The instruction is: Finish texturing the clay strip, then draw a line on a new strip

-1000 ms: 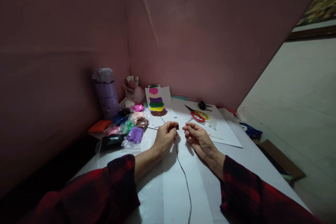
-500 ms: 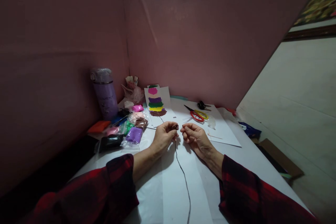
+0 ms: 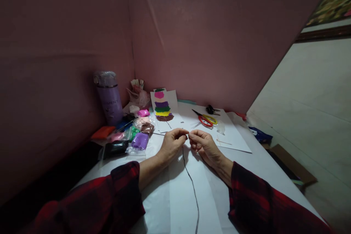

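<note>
My left hand (image 3: pixel 173 144) is closed in a pinch near the middle of the view. A small dark brown lump, probably modelling clay, is at its fingertips and is mostly hidden now. Right beside it, my right hand (image 3: pixel 204 144) is also pinched, its fingertips meeting those of the left. Whatever the right fingers hold is too small to make out. Beneath the hands lies a white paper strip (image 3: pixel 181 204) with a thin dark wavy line (image 3: pixel 194 190) running down it toward me; whether it is drawn or laid on, I cannot tell.
Bagged coloured clay, including a purple pack (image 3: pixel 140 141), lies left beside a purple bottle (image 3: pixel 109 98). Behind the hands stands a card with coloured bands (image 3: pixel 162 104). Red-and-yellow scissors (image 3: pixel 205 120) and keys (image 3: pixel 211 110) rest on paper to the right. Pink walls close off the back.
My right fingertips have come over to touch the left ones, closing the small gap. The left index finger has straightened over the brown lump, which shows less now.
</note>
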Motion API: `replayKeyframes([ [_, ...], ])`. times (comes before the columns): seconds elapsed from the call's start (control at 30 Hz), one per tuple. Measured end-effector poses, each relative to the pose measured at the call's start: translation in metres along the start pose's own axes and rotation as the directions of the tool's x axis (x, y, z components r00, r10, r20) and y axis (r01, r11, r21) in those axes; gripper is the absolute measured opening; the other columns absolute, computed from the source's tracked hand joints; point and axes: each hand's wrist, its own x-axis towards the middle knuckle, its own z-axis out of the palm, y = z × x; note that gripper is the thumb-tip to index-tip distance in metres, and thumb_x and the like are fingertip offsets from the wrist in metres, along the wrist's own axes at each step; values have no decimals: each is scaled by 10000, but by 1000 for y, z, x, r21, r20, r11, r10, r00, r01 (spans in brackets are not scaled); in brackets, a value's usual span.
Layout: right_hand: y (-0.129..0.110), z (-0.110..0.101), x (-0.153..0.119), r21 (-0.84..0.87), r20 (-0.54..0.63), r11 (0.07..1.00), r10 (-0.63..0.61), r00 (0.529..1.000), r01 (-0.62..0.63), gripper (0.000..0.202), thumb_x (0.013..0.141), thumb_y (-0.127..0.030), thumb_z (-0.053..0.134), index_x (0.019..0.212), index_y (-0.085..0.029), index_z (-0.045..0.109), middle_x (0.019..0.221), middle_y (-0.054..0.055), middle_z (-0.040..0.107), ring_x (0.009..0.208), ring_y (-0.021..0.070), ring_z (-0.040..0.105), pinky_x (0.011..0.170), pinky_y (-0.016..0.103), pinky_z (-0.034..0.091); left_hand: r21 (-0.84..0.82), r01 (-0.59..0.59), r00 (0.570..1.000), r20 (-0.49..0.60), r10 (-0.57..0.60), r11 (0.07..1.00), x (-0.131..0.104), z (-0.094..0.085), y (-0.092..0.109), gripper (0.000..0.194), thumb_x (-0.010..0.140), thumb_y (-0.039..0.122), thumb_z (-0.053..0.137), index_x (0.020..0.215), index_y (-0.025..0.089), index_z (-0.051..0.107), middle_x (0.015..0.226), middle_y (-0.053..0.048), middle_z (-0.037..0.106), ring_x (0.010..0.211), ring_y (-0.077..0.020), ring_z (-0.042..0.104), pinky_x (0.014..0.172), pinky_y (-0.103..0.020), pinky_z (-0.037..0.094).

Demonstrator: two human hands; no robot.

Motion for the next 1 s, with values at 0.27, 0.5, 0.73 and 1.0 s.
replayKeyframes([
  [0.27, -1, 1, -2, -26, -18, 1000, -6, 1000, 6, 260, 639, -321, 831, 662, -157, 631, 539, -43, 542, 425, 55, 440, 371, 150, 354, 190, -117, 993, 0, 119, 975, 1, -1, -2, 131, 715, 228, 619, 661, 141, 701, 620, -20, 631, 598, -125, 527, 605, -246, 411],
  [0.5, 0, 0, -2, -109, -22, 992, -61, 998, 58, 224, 637, -304, 815, 652, -160, 644, 504, -45, 536, 414, 68, 427, 373, 172, 347, 258, -131, 991, 6, 134, 957, 0, -1, -1, 112, 701, 174, 607, 649, 148, 702, 610, -16, 642, 586, -128, 545, 604, -244, 425],
  [0.73, 0, 2, -6, -250, -1, 953, -180, 984, 174, 203, 662, -294, 788, 617, -171, 632, 502, -48, 531, 411, 70, 412, 387, 188, 317, 342, -174, 984, 23, 177, 923, -2, -1, -2, 112, 703, 148, 578, 654, 149, 679, 602, -10, 637, 569, -120, 543, 583, -233, 414],
  [1.0, 6, 7, -14, -390, 47, 838, -397, 917, 383, 104, 760, -289, 720, 768, -188, 744, 596, -12, 601, 475, 100, 470, 446, 233, 372, 410, -207, 964, -68, 256, 889, -6, 1, 0, 108, 687, 139, 569, 586, 167, 592, 546, 30, 553, 517, -97, 475, 537, -213, 353],
])
